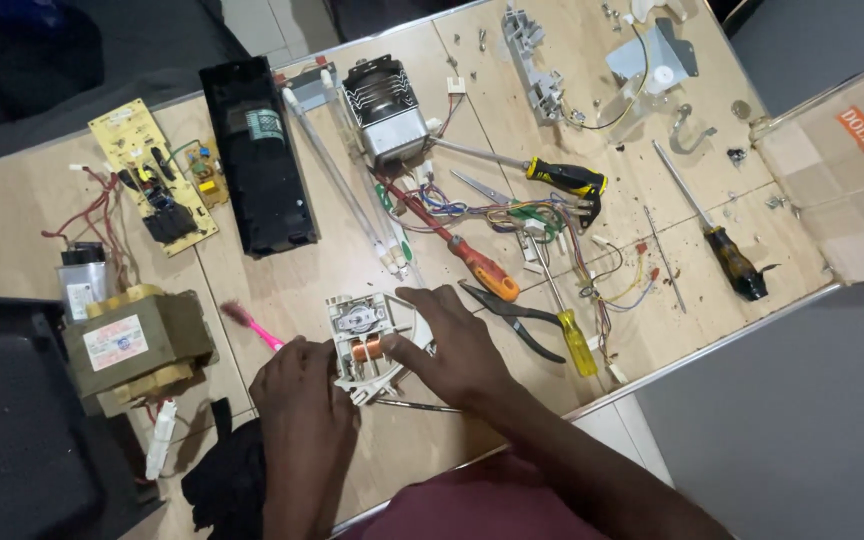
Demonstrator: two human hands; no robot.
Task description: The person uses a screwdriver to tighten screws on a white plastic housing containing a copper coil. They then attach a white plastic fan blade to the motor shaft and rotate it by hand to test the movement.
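At the near edge of the tabletop (282, 290), I find both hands on one small white motor assembly (364, 345), a plastic frame with a copper coil showing at its middle. I take this motor assembly as my landmark for everything else.

My left hand (302, 395) holds its near-left side, fingers curled against the frame. My right hand (452, 345) lies over its right side, thumb pressed close to the coil and fingers spread flat across the top edge. Neither hand lifts it; the assembly rests on the tabletop. Both sets of fingers are closed on the part, bracing it rather than carrying it.

Just left of the assembly lies a pink toothbrush (250, 325), partly behind the left hand. Further left sits a heavy transformer (137, 345). Just right lie black-handled pliers (512, 315) and a yellow-handled screwdriver (574, 340). Beyond it, up and to the right, lies an orange-handled screwdriver (472, 262); a long black housing (257, 155) lies well beyond, up and to the left.

Judgement: the step in hand is steadying and examining the assembly, possibly working a piece loose. The next move calls for one hand to keep the frame pinned while the other frees itself for a tool, the pliers being nearest.
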